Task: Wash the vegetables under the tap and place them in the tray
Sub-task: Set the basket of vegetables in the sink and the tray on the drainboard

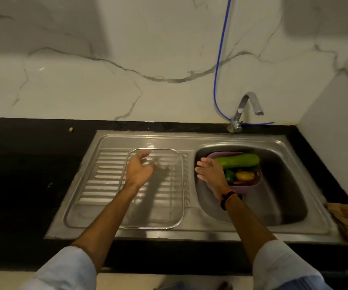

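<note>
Your steel sink unit [189, 229] fills the black counter [22, 174], with the ribbed drainboard on the left and the basin [284, 185] on the right, so washing and draining sit side by side. The clear tray [177, 206] lies flat on the drainboard, just left of the basin, probably so wet vegetables have only a short trip and any drips run over the ribs. It holds nothing yet.

The tap [250, 105] stands at the far edge of the basin with its spout curving over the bowl; no water shows running from it. A blue hose [221, 49] drops down the marble wall behind it.

In the basin, towards its far left, sits the purple bowl [250, 188] that keeps the vegetables together below the spout. The long green gourd [240, 160] lies across the bowl's far rim, too long to fit inside. Under it are a green pepper [229, 175], a yellowish potato [244, 175] and something orange, perhaps a carrot.

Your right hand [208, 170] is at the bowl's left side, fingers straight and spread, touching or nearly touching the gourd's near end but not gripping it; motion blur leaves the contact unclear. Your left hand [140, 169] hovers over the far part of the tray, fingers loosely curled and holding nothing, seemingly waiting to receive. By my judgement, washing has not begun.
</note>
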